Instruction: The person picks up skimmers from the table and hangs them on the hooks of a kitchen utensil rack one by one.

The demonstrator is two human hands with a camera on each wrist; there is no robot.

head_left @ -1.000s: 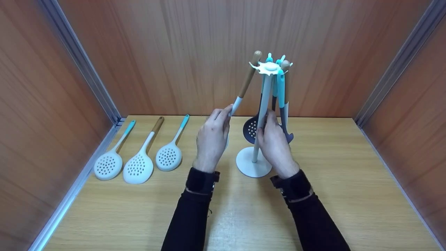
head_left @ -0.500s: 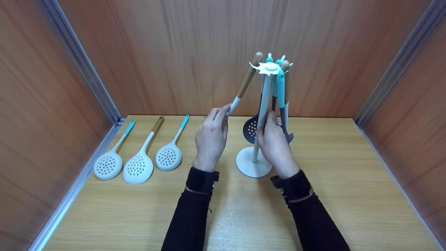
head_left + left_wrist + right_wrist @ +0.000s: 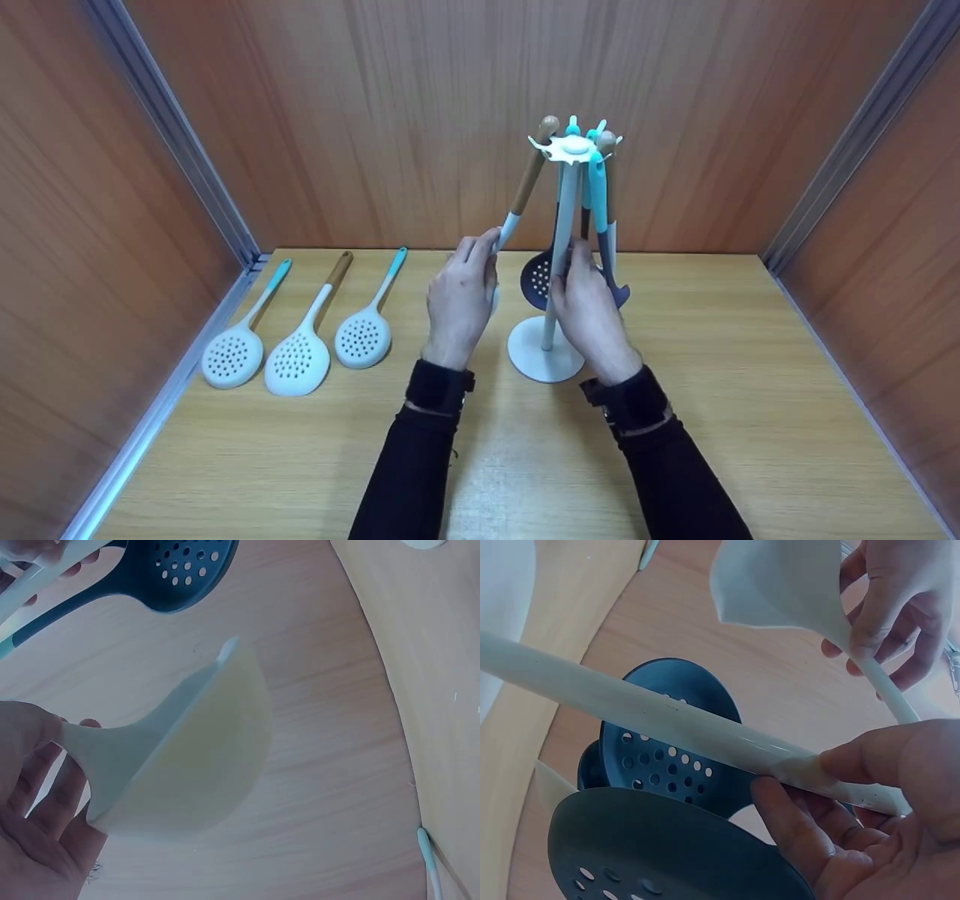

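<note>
The left hand (image 3: 460,301) is pinching a wood-handled utensil (image 3: 526,186), the right hand (image 3: 594,311) gripping the stand (image 3: 566,206); dark utensils (image 3: 535,279) are hanging beside it, three white skimmers (image 3: 298,364) lying on the tabletop (image 3: 750,397).

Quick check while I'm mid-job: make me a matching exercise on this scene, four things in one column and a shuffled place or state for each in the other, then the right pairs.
Things
1. Left hand
2. Right hand
3. Stand base
4. Brown-handled skimmer

Places and states
A. Lies between two turquoise-handled skimmers
B. Grips the upright pole
C. Pale and round, flat on the table
D. Holds a pale ladle

Right pairs: 1-D, 2-B, 3-C, 4-A
</note>
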